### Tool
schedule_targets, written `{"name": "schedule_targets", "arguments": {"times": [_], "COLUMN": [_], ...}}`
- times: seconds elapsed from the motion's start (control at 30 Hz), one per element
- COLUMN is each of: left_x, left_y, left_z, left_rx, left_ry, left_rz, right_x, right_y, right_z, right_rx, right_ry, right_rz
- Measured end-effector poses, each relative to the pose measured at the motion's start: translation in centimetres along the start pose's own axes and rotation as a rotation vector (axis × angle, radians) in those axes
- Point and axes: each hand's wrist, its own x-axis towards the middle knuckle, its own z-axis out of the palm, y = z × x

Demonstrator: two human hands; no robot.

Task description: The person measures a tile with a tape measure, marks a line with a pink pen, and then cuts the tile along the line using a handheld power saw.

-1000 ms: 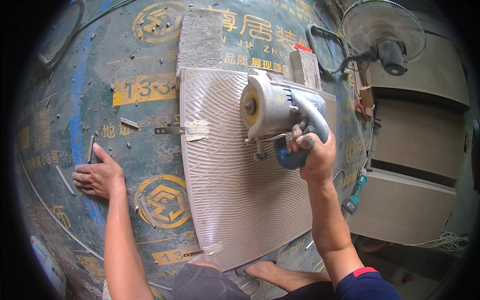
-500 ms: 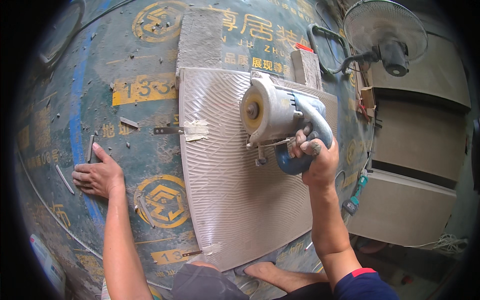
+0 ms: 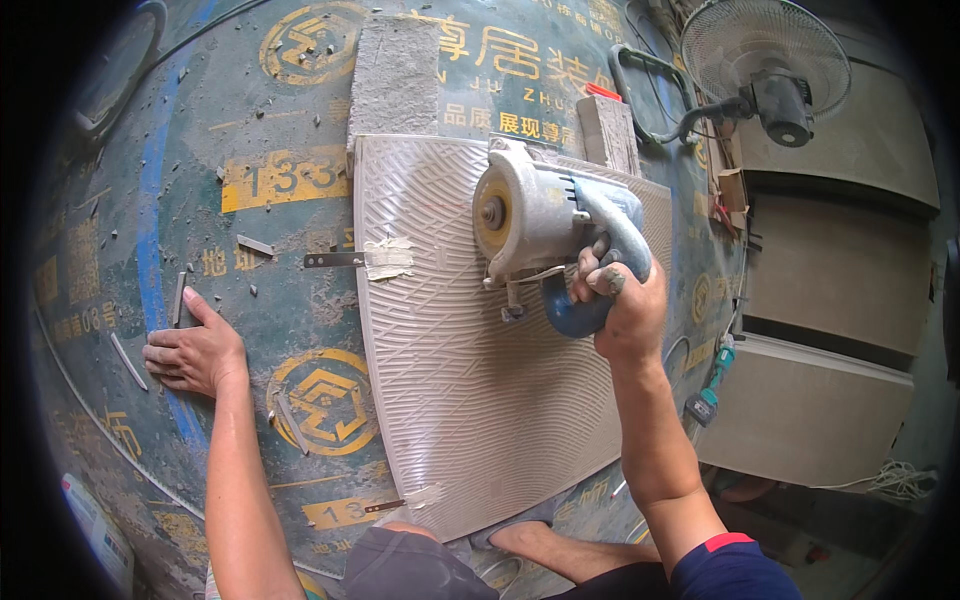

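Observation:
My right hand [image 3: 610, 290] grips the handle of a dusty handheld power saw [image 3: 535, 215] with a disc blade facing left, over a large ridged-back tile [image 3: 460, 390] on the floor covering. Whether it rests on the tile or hovers is unclear. My left hand [image 3: 195, 352] lies open on the green printed floor covering [image 3: 310, 220], left of the tile, its fingertips beside a thin grey strip [image 3: 181, 298]. A metal bracket [image 3: 333, 259], fixed with pale material, sticks out from the tile's left edge.
A standing fan [image 3: 780, 100] is at the upper right, above stacked grey tiles [image 3: 805, 410]. A teal cordless tool [image 3: 712, 390] lies right of my arm, white cable [image 3: 900, 480] at lower right. A dusty block [image 3: 608, 135] and grey board [image 3: 393, 70] sit behind the tile; scattered offcuts lie left.
The saw and my right hand have shifted slightly up and to the left since half a second ago. My left hand is unmoved.

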Motion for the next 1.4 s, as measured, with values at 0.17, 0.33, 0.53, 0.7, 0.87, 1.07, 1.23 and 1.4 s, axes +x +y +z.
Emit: {"name": "schedule_targets", "arguments": {"times": [0.17,0.33,0.53,0.7,0.87,1.07,1.23,1.4], "left_x": [0.0,0.0,0.0,-0.2,-0.1,-0.1,-0.1,0.0], "left_y": [0.0,0.1,0.0,0.1,-0.1,0.2,-0.3,-0.2], "left_z": [0.0,-0.6,-0.4,-0.2,-0.3,-0.8,0.2,-0.1], "left_rx": [-0.017,-0.016,-0.03,-0.023,-0.017,-0.017,-0.022,-0.031], "left_ry": [-0.021,-0.044,-0.039,-0.016,-0.014,-0.025,0.021,0.017], "left_rz": [-0.003,-0.001,0.004,0.008,0.005,0.017,0.015,0.018], "right_x": [0.0,-0.2,-0.1,-0.8,-0.3,0.0,-0.3,-0.1], "right_y": [0.2,-0.3,0.1,-0.5,-0.8,-0.3,0.1,0.3], "right_z": [0.4,0.8,0.3,0.0,1.1,1.2,1.3,0.8], "right_rx": [-0.049,-0.083,-0.06,0.042,0.017,-0.061,-0.08,-0.097], "right_ry": [0.018,0.026,0.019,0.023,0.021,0.02,0.023,0.0], "right_rz": [-0.009,-0.003,0.018,0.017,0.0,-0.011,-0.029,-0.045]}}
